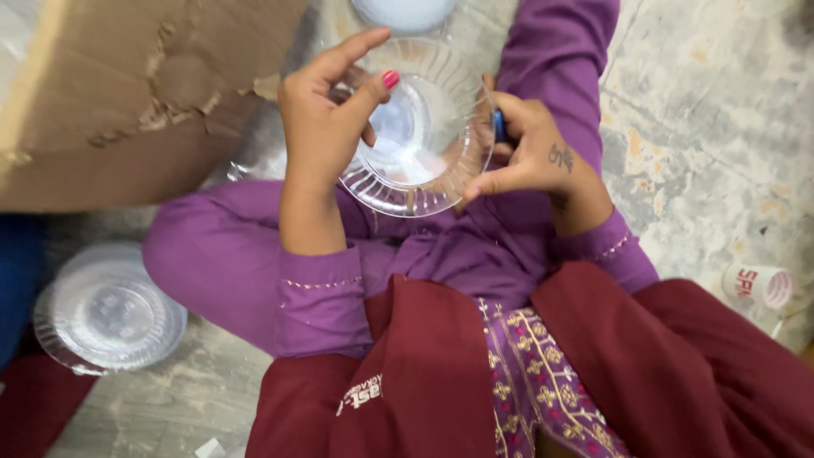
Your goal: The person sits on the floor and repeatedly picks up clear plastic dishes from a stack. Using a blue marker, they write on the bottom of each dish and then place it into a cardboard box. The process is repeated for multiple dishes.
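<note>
I sit on the floor with a clear ribbed glass plate (424,127) held over my lap. My left hand (326,119) grips its left rim, thumb inside the bowl and fingers behind. My right hand (530,153) touches the plate's right rim and pinches a small dark blue object (499,127) against it; what that object is I cannot tell.
A stack of clear glass plates (106,309) stands on the stone floor at my left. A torn cardboard box (127,93) fills the upper left. A small white roll with red marking (759,284) lies at the right. Another pale round object (405,13) sits beyond the plate.
</note>
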Demonstrator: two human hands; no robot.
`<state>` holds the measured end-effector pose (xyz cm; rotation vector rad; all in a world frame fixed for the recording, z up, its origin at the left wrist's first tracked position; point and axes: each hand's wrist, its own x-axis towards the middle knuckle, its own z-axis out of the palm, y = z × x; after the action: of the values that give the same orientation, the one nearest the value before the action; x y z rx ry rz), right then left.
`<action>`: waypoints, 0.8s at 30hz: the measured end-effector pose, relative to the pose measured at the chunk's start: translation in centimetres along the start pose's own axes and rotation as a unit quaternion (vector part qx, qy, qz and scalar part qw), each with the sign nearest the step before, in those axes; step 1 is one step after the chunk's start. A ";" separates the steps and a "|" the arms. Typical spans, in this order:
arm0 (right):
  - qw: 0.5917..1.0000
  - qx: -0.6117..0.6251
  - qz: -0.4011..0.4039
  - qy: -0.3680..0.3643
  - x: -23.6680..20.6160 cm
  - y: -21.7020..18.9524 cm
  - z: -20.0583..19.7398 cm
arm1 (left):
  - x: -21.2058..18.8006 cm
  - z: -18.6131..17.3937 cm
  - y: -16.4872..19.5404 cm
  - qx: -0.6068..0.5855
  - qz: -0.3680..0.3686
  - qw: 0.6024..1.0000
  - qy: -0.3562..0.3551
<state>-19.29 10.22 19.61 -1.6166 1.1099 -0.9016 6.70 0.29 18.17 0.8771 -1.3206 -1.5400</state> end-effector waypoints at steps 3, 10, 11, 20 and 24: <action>0.975 0.159 0.140 0.062 1.7 1.6 0.1 | 1.4 0.0 -2.2 -0.008 -0.032 0.998 0.051; 0.894 0.323 0.204 0.233 10.8 8.0 -3.5 | 4.8 -1.1 -10.3 -0.076 -0.153 0.966 0.192; 0.885 0.326 0.197 0.266 11.9 8.8 -3.8 | 5.2 -1.1 -11.4 -0.023 -0.149 0.963 0.222; 0.922 -0.183 0.335 0.070 8.3 17.5 -3.4 | 5.4 0.1 -15.8 0.540 -0.365 0.758 0.029; 0.852 -0.400 0.335 -0.043 7.3 21.6 -2.2 | 6.3 1.0 -15.9 0.544 -0.381 0.746 0.054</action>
<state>-24.39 -0.44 -0.06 -1.6506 1.9686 0.1451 0.75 -4.89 2.93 2.4466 -1.8957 -1.0697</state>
